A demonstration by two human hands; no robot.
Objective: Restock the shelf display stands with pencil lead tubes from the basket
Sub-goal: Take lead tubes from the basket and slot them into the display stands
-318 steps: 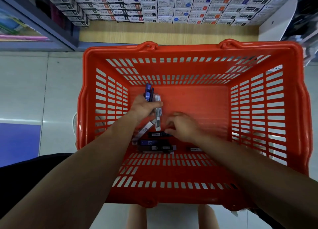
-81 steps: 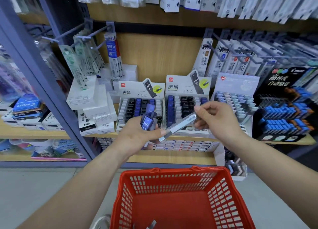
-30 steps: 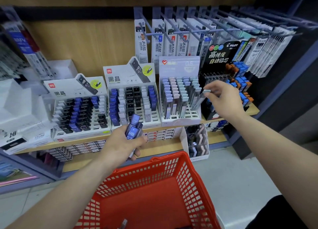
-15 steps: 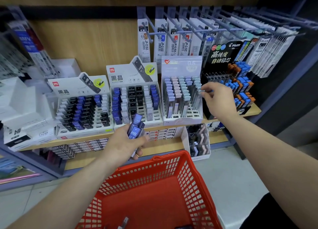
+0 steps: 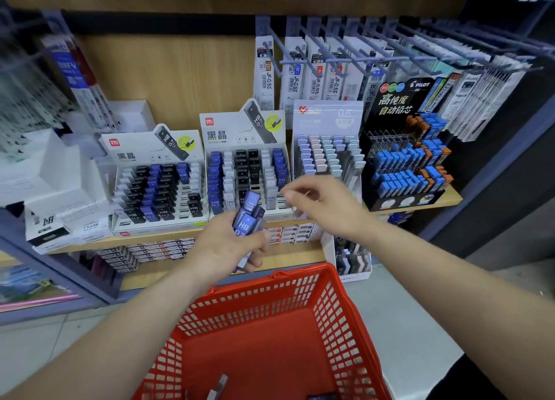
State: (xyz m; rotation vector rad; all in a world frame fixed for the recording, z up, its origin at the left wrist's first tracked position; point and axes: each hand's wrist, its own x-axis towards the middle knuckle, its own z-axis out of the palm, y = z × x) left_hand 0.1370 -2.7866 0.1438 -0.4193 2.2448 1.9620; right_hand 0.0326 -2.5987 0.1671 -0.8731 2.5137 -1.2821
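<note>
The left hand grips several blue pencil lead tubes above the red basket, near the display stands. The blurred right hand has loose, empty fingers.

Bright even light, faint shadows; right hand motion-blurred, frame edges smeared, wide-angle bowing at corners

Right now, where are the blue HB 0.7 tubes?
Head view, centre: the blue HB 0.7 tubes are gripped in the left hand, in front of the middle display stand and above the red basket at its far rim.
</note>
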